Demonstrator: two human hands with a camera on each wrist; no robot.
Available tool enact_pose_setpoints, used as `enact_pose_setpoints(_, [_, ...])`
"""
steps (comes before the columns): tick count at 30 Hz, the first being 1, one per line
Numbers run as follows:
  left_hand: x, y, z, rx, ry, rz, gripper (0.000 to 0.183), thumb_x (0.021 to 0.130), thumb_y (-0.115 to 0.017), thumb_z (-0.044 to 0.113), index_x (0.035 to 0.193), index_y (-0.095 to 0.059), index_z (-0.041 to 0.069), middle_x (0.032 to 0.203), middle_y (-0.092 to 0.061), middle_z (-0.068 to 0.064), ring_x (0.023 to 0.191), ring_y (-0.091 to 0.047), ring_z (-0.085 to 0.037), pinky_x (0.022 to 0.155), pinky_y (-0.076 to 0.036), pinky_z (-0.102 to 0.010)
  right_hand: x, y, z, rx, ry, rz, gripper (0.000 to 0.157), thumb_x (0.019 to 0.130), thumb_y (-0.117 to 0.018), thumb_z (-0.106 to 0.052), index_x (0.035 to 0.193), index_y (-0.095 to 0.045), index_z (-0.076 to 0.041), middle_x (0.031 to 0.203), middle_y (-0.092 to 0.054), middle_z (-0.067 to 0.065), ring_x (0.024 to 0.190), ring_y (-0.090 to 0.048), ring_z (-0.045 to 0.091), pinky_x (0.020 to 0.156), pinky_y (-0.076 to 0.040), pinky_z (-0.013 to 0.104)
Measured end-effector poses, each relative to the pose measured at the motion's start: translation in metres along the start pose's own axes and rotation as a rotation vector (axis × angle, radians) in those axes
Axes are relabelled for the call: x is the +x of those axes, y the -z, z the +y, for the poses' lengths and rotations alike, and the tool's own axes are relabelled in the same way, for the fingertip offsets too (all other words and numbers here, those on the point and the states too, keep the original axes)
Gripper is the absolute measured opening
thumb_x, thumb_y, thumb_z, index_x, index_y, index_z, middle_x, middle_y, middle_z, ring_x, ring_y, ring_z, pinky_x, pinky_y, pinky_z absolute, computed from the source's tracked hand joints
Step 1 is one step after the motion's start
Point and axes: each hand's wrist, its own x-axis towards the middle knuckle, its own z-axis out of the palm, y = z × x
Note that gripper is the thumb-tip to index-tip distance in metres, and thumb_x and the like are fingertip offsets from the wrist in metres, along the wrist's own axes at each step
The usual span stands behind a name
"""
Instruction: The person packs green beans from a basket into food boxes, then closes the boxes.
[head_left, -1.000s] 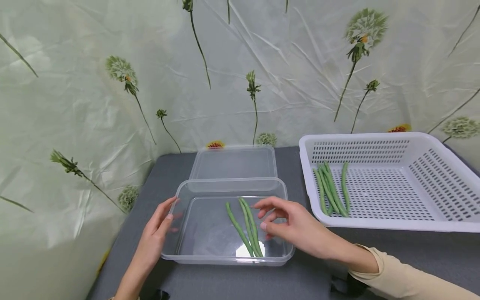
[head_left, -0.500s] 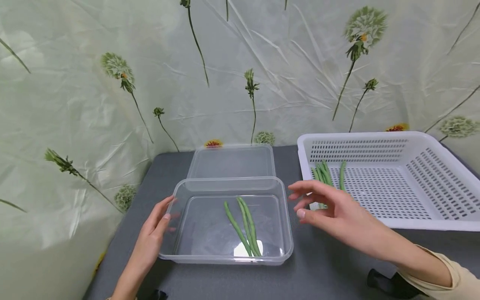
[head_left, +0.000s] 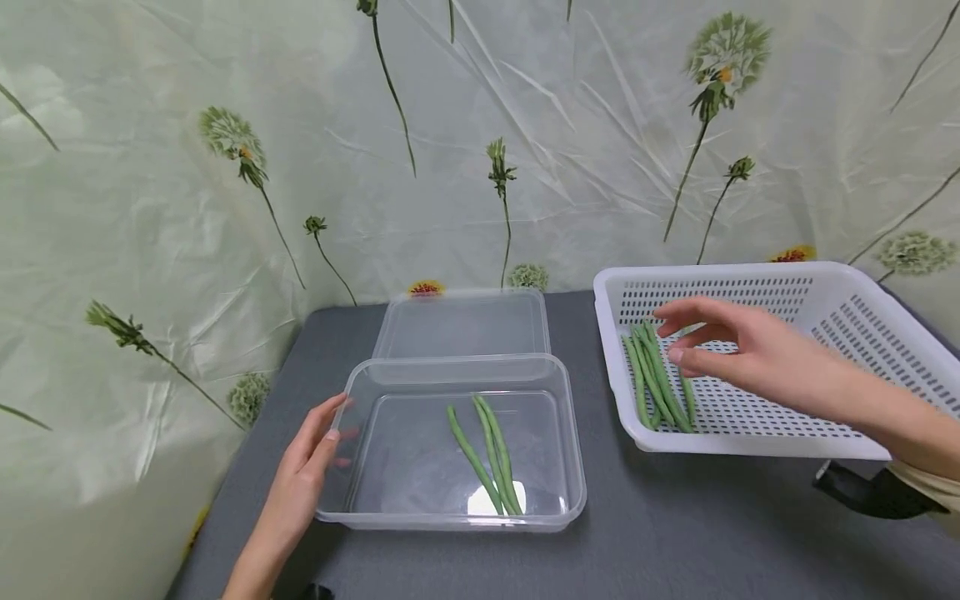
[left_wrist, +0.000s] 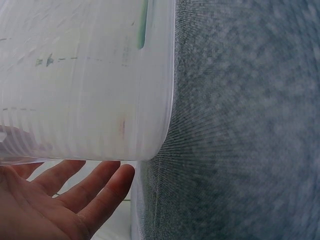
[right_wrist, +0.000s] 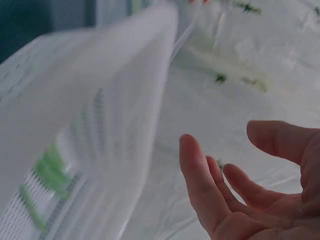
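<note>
My left hand (head_left: 300, 471) rests against the left side of a clear plastic container (head_left: 450, 522); in the left wrist view its extended fingers (left_wrist: 102, 195) lie along the wall. Three green beans (head_left: 495, 450) lie inside the container, right of its middle. Over a white perforated basket (head_left: 750, 445) hovers my right hand (head_left: 757, 354), fingers loosely bent, thumb apart, holding nothing. Several more green beans (head_left: 660, 383) lie along the basket's left side, just left of and below the right fingertips; one is partly covered by that hand. In the right wrist view the basket is blurred.
Behind the container lies a clear flat lid (head_left: 465, 325). A grey cloth (head_left: 600, 550) covers the table, and a flower-printed sheet (head_left: 435, 167) hangs behind it. A black strap (head_left: 877, 492) sits at the right wrist.
My right hand has moved from over the container, rightward and up, to above the basket's beans. The left hand has stayed at the container's side.
</note>
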Motion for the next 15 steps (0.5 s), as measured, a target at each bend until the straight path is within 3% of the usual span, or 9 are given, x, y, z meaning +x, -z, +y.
enact_pose_setpoints(9, [0.000,0.000,0.001,0.001,-0.013,0.009,0.041,0.108,-0.036,0.013,0.148,-0.039,0.009,0.145,-0.046,-0.017,0.112,-0.060,-0.019,0.077,-0.052,-0.034,0.022,0.037,0.049,0.053,-0.167,-0.176,0.046,0.098,-0.062,-0.013,0.136,-0.047,0.005,0.126,-0.057,0.020,0.093,-0.067,0.016,0.075,-0.056,0.034])
enact_pose_setpoints(15, [0.000,-0.001,0.001,-0.007,-0.022,0.014,0.040,0.108,-0.036,0.013,0.148,-0.039,0.009,0.145,-0.047,-0.017,0.111,-0.060,-0.020,0.077,-0.052,-0.034,0.037,0.057,0.081,0.097,-0.250,-0.252,0.050,0.100,-0.059,-0.016,0.138,-0.041,0.010,0.125,-0.056,0.023,0.101,-0.063,0.021,0.078,-0.056,0.041])
